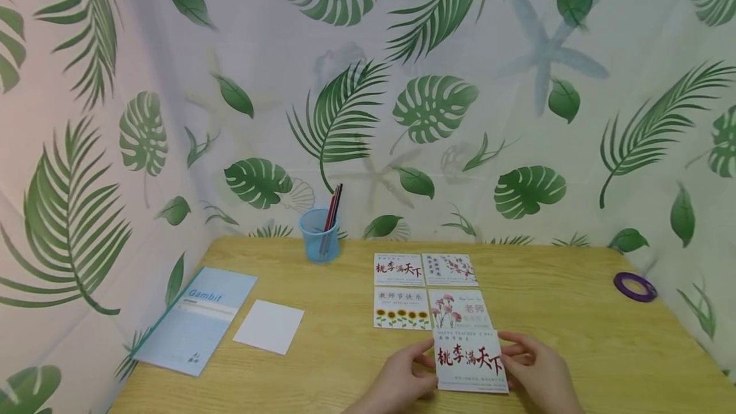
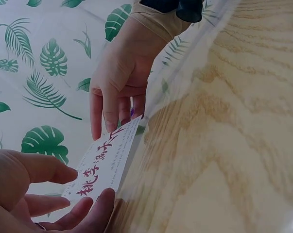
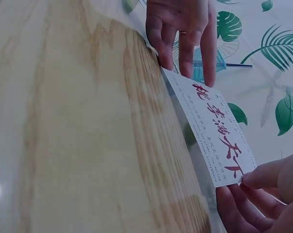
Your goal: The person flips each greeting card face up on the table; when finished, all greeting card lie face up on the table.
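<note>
Low at the front of the table, both hands hold a white Teacher's Day greeting card [image 1: 470, 363] with red brush characters by its sides. My left hand [image 1: 404, 372] grips its left edge, fingertips at the corners. On the opposite edge, my right hand [image 1: 537, 366] pinches it, its thumb [image 3: 258, 177] on the face and other fingers below. The card looks tilted in both wrist views. Just beyond lie several similar cards in two rows: a red-lettered card [image 1: 398, 269], a blossom card [image 1: 451, 270], a sunflower card [image 1: 401, 308] and a pink-flower card [image 1: 460, 308], partly covered by the held one.
Left on the wooden table [image 1: 322, 363] lie a light blue Gambit paper pack [image 1: 201, 318] and a blank white square [image 1: 269, 326]. A blue mesh pen cup [image 1: 319, 235] with pens stands at the back. Purple tape [image 1: 635, 287] lies near the right edge. Leaf-patterned cloth surrounds the table.
</note>
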`<state>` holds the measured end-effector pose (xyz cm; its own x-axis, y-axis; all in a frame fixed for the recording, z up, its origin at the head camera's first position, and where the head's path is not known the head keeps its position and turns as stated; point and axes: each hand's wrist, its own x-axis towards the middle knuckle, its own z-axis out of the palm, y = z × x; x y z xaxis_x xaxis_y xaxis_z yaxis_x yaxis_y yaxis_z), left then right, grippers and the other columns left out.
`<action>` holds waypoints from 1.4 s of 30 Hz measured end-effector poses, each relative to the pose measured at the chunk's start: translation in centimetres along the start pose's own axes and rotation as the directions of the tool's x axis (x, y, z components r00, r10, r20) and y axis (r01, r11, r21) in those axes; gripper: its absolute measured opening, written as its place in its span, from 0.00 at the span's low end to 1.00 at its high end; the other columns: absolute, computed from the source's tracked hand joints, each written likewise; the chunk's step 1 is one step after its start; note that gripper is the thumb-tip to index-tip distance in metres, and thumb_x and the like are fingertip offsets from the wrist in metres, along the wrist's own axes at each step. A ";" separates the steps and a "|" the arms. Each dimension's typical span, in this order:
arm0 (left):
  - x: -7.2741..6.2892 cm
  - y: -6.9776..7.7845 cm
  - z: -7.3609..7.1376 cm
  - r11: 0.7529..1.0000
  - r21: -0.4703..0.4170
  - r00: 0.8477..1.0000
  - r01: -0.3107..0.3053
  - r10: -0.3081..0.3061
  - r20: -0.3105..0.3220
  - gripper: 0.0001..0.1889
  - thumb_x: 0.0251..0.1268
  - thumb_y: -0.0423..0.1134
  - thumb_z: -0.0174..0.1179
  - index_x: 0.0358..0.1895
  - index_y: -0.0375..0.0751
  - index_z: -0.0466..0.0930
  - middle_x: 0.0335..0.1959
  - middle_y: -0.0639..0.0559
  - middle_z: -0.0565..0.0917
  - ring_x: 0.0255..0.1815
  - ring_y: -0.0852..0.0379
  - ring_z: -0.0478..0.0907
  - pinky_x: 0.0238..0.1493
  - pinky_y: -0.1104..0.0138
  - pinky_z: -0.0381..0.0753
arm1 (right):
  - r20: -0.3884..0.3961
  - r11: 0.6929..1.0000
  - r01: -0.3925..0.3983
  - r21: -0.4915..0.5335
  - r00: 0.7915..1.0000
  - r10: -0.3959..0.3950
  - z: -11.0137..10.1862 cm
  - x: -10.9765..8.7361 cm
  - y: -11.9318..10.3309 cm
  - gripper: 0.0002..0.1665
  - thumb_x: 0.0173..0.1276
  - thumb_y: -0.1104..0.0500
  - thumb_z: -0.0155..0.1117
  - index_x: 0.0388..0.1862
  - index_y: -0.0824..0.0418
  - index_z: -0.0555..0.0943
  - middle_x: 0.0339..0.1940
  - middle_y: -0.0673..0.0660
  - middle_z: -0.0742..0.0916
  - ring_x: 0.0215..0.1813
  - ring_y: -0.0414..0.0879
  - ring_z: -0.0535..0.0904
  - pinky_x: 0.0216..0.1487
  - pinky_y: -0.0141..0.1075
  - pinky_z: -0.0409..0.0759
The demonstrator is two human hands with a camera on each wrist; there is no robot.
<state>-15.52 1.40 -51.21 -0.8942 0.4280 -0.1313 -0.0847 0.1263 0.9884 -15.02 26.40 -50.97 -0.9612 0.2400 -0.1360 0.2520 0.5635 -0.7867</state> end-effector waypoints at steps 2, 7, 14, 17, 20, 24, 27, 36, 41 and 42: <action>0.1 0.0 0.1 1.000 -0.009 1.000 0.022 -0.022 0.002 0.36 0.52 0.22 0.61 0.69 0.31 0.67 0.42 0.48 0.81 0.32 0.57 0.83 0.33 0.66 0.87 | 0.011 1.000 -0.017 0.015 1.000 0.016 0.0 0.1 0.2 0.26 0.64 0.67 0.67 0.62 0.69 0.77 0.38 0.59 0.88 0.35 0.44 0.84 0.28 0.35 0.85; 0.6 0.1 0.1 0.996 -0.042 0.997 0.080 -0.080 0.019 0.35 0.54 0.22 0.62 0.69 0.33 0.68 0.41 0.48 0.80 0.29 0.56 0.82 0.33 0.64 0.88 | 0.027 0.999 -0.033 0.024 0.999 0.033 0.0 0.4 0.6 0.26 0.63 0.66 0.67 0.61 0.69 0.78 0.37 0.58 0.88 0.35 0.43 0.84 0.28 0.36 0.85; 0.8 0.7 -0.1 0.990 -0.086 0.990 0.111 -0.103 0.098 0.26 0.58 0.24 0.61 0.62 0.39 0.78 0.38 0.47 0.82 0.32 0.56 0.82 0.36 0.63 0.88 | 0.037 0.999 -0.030 -0.030 0.999 0.031 -0.3 0.8 0.7 0.25 0.63 0.65 0.68 0.60 0.69 0.79 0.35 0.56 0.88 0.33 0.43 0.83 0.28 0.35 0.84; 0.9 0.9 -0.1 0.988 -0.083 0.988 0.129 -0.120 0.101 0.24 0.61 0.26 0.62 0.62 0.38 0.78 0.39 0.48 0.83 0.33 0.56 0.82 0.37 0.63 0.88 | 0.049 0.999 -0.028 -0.039 0.998 0.030 -0.5 0.9 0.6 0.25 0.63 0.66 0.67 0.60 0.70 0.78 0.35 0.56 0.88 0.33 0.43 0.83 0.28 0.35 0.84; 0.9 0.9 0.0 0.988 -0.074 0.988 0.132 -0.126 0.087 0.26 0.60 0.26 0.62 0.64 0.35 0.76 0.40 0.48 0.83 0.35 0.56 0.83 0.38 0.63 0.88 | 0.061 0.999 -0.012 -0.045 0.998 0.014 -0.5 0.9 0.5 0.24 0.64 0.67 0.66 0.59 0.71 0.78 0.35 0.56 0.87 0.33 0.43 0.83 0.28 0.35 0.85; 0.9 0.7 0.2 0.987 -0.080 0.989 0.138 -0.134 0.062 0.29 0.58 0.24 0.62 0.66 0.29 0.72 0.41 0.46 0.82 0.36 0.55 0.83 0.38 0.62 0.88 | 0.069 0.997 0.006 -0.072 0.998 -0.001 -0.5 0.9 0.6 0.23 0.63 0.68 0.66 0.58 0.72 0.79 0.34 0.56 0.87 0.33 0.43 0.82 0.28 0.35 0.85; 0.9 0.5 0.3 0.985 -0.097 0.988 0.145 -0.140 0.058 0.29 0.58 0.24 0.61 0.66 0.26 0.70 0.42 0.45 0.82 0.38 0.54 0.83 0.38 0.61 0.89 | 0.071 0.995 0.005 -0.097 0.997 0.002 -0.5 0.9 0.6 0.23 0.63 0.67 0.66 0.57 0.72 0.79 0.33 0.55 0.87 0.33 0.42 0.81 0.28 0.34 0.84; 0.9 0.5 0.2 0.982 -0.133 0.990 0.131 -0.122 0.073 0.28 0.60 0.24 0.60 0.66 0.22 0.68 0.46 0.41 0.84 0.46 0.51 0.82 0.39 0.59 0.89 | 0.076 0.990 0.010 -0.142 0.997 0.001 -0.5 0.9 0.4 0.23 0.63 0.66 0.65 0.57 0.71 0.80 0.33 0.53 0.87 0.33 0.42 0.79 0.28 0.32 0.82; 0.9 0.5 0.3 0.984 -0.134 0.992 0.118 -0.110 0.068 0.28 0.59 0.24 0.59 0.65 0.21 0.68 0.46 0.40 0.84 0.49 0.50 0.82 0.38 0.58 0.89 | 0.077 0.986 0.028 -0.163 0.997 -0.015 -0.5 0.9 0.2 0.23 0.61 0.67 0.65 0.57 0.71 0.80 0.32 0.53 0.87 0.32 0.42 0.79 0.28 0.31 0.82; 0.9 0.5 0.3 0.984 -0.133 0.992 0.117 -0.109 0.065 0.28 0.59 0.24 0.59 0.65 0.21 0.68 0.46 0.40 0.84 0.49 0.50 0.82 0.38 0.58 0.89 | 0.080 0.987 0.030 -0.160 0.997 -0.017 -0.5 0.9 0.2 0.23 0.61 0.67 0.65 0.57 0.71 0.80 0.32 0.53 0.86 0.32 0.42 0.79 0.28 0.31 0.83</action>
<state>-16.22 2.09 -50.83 -0.8490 0.4693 -0.2429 -0.2464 0.0551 0.9676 -15.77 27.11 -50.92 -0.9713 0.1663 -0.1701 0.2379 0.6897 -0.6839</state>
